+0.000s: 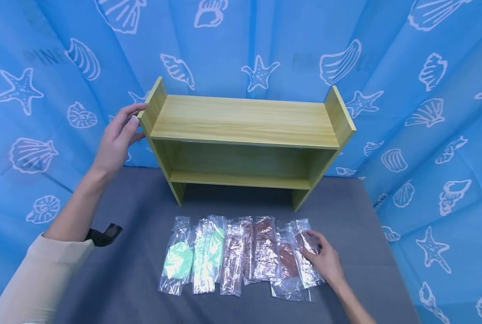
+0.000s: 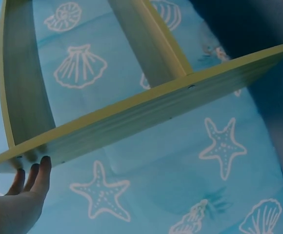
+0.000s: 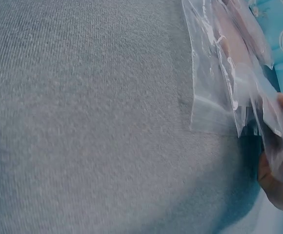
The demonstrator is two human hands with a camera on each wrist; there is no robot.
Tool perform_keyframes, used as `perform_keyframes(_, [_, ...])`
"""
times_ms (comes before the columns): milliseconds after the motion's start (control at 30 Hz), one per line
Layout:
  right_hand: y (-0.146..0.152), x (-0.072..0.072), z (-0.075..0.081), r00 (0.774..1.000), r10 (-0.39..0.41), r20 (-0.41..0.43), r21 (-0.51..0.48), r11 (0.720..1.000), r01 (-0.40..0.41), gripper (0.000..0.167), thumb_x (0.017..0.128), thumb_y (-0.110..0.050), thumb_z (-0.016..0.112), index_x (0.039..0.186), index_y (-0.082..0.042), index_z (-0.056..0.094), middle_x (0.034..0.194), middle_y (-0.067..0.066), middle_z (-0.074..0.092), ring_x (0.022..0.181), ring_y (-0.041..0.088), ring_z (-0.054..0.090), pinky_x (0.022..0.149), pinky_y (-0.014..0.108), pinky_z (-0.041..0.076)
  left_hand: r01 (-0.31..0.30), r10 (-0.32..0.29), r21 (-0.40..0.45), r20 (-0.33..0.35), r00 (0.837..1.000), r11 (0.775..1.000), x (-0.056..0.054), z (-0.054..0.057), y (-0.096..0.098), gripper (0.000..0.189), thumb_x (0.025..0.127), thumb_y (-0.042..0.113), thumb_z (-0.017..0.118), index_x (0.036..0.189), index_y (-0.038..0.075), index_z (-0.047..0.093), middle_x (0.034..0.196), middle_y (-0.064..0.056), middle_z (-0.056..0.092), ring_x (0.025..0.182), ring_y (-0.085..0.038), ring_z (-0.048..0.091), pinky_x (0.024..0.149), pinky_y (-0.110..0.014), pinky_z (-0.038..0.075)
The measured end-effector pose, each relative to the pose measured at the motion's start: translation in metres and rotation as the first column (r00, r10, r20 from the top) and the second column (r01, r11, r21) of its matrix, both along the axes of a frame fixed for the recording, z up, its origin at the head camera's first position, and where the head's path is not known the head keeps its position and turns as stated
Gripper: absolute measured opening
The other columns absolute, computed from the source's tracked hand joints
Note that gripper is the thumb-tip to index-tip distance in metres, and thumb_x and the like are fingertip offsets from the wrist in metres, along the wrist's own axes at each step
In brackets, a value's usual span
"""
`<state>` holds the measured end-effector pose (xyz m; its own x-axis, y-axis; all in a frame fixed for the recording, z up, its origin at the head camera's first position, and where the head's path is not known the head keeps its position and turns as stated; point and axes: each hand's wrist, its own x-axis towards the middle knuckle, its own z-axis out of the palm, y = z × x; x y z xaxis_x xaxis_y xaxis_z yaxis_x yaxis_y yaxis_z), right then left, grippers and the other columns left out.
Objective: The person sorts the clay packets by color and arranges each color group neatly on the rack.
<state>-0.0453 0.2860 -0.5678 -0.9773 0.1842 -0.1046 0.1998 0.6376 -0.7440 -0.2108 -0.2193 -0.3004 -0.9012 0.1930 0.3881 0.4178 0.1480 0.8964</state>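
Note:
A light wood-grain shelf unit (image 1: 241, 119) stands at the back of the grey table. My left hand (image 1: 119, 135) touches the upper part of its left side panel, fingertips against the outer face; in the left wrist view those fingers (image 2: 43, 175) press on the panel (image 2: 146, 109). On the right, my right hand (image 1: 324, 258) pinches a clear plastic bag (image 1: 306, 265) with a brown rounded piece inside. The right wrist view shows this bag (image 3: 278, 131) between thumb and fingers, tilted up. Beside it lies another bag with a brown piece (image 1: 287, 261).
Several more clear bags lie in a row before the shelf: a round light-green piece (image 1: 178, 261), other green pieces (image 1: 215, 247) and brown ones (image 1: 264, 249). A blue curtain (image 1: 225, 54) with shell prints hangs behind. The grey tabletop (image 1: 135, 279) extends in front.

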Motion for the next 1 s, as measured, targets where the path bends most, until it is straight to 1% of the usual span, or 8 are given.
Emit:
perform_keyframes(133, [0.002,0.001,0.004,1.0,0.03,-0.009,-0.085,0.996,-0.031,0.044,0.088,-0.023,0.077,0.129,-0.016,0.062,0.116,0.019,0.064,0.073,0.012,0.062,0.06,0.027,0.048,-0.007,0.007,-0.004,0.051,0.999,1.0,-0.005,0.004,0.003,0.046,0.107,0.036,0.039,0.146,0.012,0.046,0.155,-0.006,0.033,0.133,-0.026,0.043,0.107,-0.044,0.039])
perform_keyframes(200, [0.0,0.002,0.012,0.998,0.056,0.002,-0.14,0.989,-0.055,0.039,0.091,-0.016,0.073,0.128,-0.011,0.063,0.12,0.021,0.063,0.078,0.015,0.065,0.062,0.027,0.05,-0.019,0.019,-0.009,0.067,0.998,1.0,-0.007,0.005,0.004,0.046,0.107,0.037,0.038,0.145,0.012,0.046,0.155,-0.006,0.034,0.131,-0.026,0.045,0.107,-0.045,0.039])
perform_keyframes(400, [0.006,0.001,0.014,0.99,0.12,0.069,-0.328,0.94,-0.091,0.045,0.088,0.002,0.068,0.133,-0.001,0.061,0.132,0.024,0.058,0.062,0.013,0.062,0.058,0.027,0.05,-0.054,0.061,-0.078,0.09,0.994,0.996,-0.014,0.009,0.005,0.045,0.108,0.038,0.035,0.143,0.013,0.047,0.152,-0.008,0.037,0.129,-0.025,0.046,0.104,-0.046,0.041])
perform_keyframes(533, [0.008,0.0,0.016,0.986,0.152,0.065,-0.356,0.927,-0.119,0.048,0.087,0.0,0.07,0.134,-0.001,0.06,0.13,0.024,0.058,0.06,0.01,0.061,0.059,0.026,0.051,-0.063,0.08,-0.143,0.114,0.99,0.988,-0.02,0.012,0.005,0.045,0.108,0.038,0.035,0.147,0.02,0.045,0.154,-0.005,0.036,0.128,-0.022,0.044,0.103,-0.048,0.04])
perform_keyframes(633, [0.008,-0.001,0.021,0.984,0.167,0.07,-0.371,0.92,-0.129,0.048,0.088,-0.002,0.071,0.134,-0.003,0.06,0.129,0.023,0.058,0.061,0.01,0.061,0.06,0.025,0.051,-0.063,0.082,-0.141,0.134,0.988,0.988,-0.023,0.012,0.005,0.046,0.108,0.038,0.034,0.151,0.024,0.042,0.154,-0.004,0.036,0.127,-0.021,0.044,0.104,-0.048,0.038])
perform_keyframes(800, [0.005,-0.002,0.032,0.98,0.185,0.069,-0.404,0.904,-0.142,0.048,0.089,-0.002,0.071,0.135,-0.005,0.059,0.135,0.022,0.054,0.072,0.016,0.068,0.067,0.027,0.054,-0.043,0.04,0.011,0.194,0.98,0.999,-0.027,0.008,0.009,0.046,0.108,0.036,0.035,0.15,0.02,0.043,0.147,-0.008,0.039,0.121,-0.022,0.046,0.097,-0.038,0.043])
perform_keyframes(900, [0.002,-0.006,0.039,0.979,0.201,0.037,-0.43,0.888,-0.166,0.048,0.09,-0.004,0.071,0.136,-0.005,0.058,0.138,0.022,0.052,0.083,0.02,0.07,0.073,0.029,0.056,-0.036,0.006,0.133,0.219,0.976,0.991,-0.029,0.007,0.011,0.044,0.107,0.032,0.039,0.148,0.017,0.046,0.142,-0.01,0.042,0.114,-0.023,0.049,0.085,-0.029,0.046])
perform_keyframes(1000, [-0.001,-0.01,0.048,0.979,0.203,-0.013,-0.432,0.882,-0.188,0.047,0.091,-0.006,0.071,0.136,-0.005,0.057,0.139,0.022,0.051,0.09,0.02,0.071,0.076,0.029,0.056,-0.037,-0.004,0.184,0.221,0.975,0.982,-0.032,0.007,0.012,0.044,0.106,0.03,0.041,0.147,0.017,0.047,0.14,-0.009,0.043,0.111,-0.023,0.051,0.081,-0.026,0.047])
